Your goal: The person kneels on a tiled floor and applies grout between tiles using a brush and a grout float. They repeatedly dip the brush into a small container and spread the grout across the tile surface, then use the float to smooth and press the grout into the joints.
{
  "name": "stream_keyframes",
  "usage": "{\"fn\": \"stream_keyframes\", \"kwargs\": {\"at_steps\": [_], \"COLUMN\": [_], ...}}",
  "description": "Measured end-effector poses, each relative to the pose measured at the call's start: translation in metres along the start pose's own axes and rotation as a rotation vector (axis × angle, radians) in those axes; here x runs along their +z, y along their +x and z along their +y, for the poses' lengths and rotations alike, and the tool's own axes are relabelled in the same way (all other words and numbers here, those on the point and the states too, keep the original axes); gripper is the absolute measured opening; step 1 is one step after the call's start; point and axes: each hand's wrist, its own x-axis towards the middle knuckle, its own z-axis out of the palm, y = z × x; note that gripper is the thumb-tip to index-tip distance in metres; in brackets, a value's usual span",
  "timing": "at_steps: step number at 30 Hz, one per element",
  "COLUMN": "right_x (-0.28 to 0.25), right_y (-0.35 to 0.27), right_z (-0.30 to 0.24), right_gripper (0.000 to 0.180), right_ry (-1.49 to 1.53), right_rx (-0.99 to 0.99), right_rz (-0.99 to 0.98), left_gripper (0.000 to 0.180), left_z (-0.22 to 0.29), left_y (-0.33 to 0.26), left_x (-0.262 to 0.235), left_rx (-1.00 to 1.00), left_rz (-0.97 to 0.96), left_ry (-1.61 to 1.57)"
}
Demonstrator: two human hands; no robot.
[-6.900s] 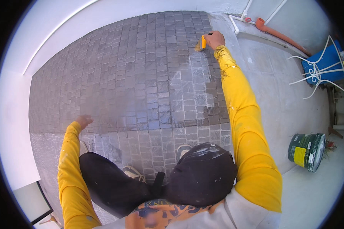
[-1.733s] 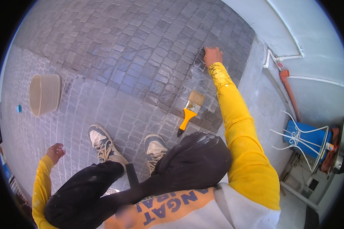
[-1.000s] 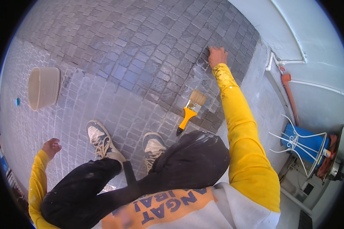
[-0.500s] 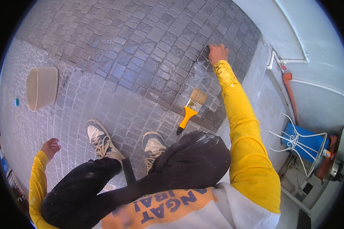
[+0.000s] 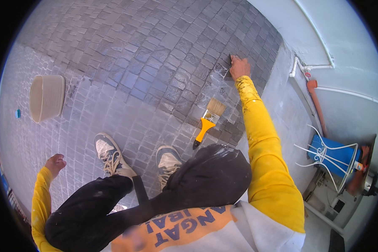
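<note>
Head view: right hand flat on grey paving stones, fingers together, holding nothing, paint brush lying nearer the body, orange handle toward the shoes, left hand curled, far off.

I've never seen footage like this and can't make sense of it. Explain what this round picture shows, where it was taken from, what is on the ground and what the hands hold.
There is no machine here: a person wears a wide fisheye camera on the head, looking down, so the picture is round and straight lines bend near its rim. The yellow sleeves are that person's own arms. The person crouches on grey paving stones, both shoes visible. The right hand reaches forward and rests on the stones, holding nothing I can make out. The left hand hangs loosely closed off to the side, apparently empty. On the ground lie a paintbrush with an orange handle, just below the right hand and apart from it, and a beige tub on its side at the left. A blue container stands by the white wall on the right.
</note>
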Motion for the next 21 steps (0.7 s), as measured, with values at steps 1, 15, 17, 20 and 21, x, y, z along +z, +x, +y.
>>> {"fn": "stream_keyframes", "kwargs": {"at_steps": [1,15,17,20,21], "right_x": [0.001,-0.006,-0.008,-0.009,-0.009], "right_y": [0.000,0.015,0.014,0.015,0.015], "right_z": [0.000,-0.007,-0.007,-0.009,-0.010], "right_gripper": [0.040,0.031,0.031,0.033,0.034], "right_ry": [0.039,-0.021,0.017,0.006,0.000], "right_rx": [-0.006,-0.023,-0.004,0.026,0.055], "right_rz": [0.014,-0.113,-0.136,-0.074,-0.144], "left_gripper": [0.047,0.039,0.038,0.038,0.038], "left_z": [-0.003,0.005,0.005,0.008,0.010], "left_y": [-0.002,-0.001,0.001,0.002,0.002], "left_x": [0.001,0.001,0.001,0.000,-0.002], "left_rx": [-0.018,-0.019,-0.011,-0.012,-0.021], "left_rz": [-0.015,0.023,0.027,0.027,0.021], "left_ry": [0.024,-0.011,-0.032,-0.050,-0.025]}}
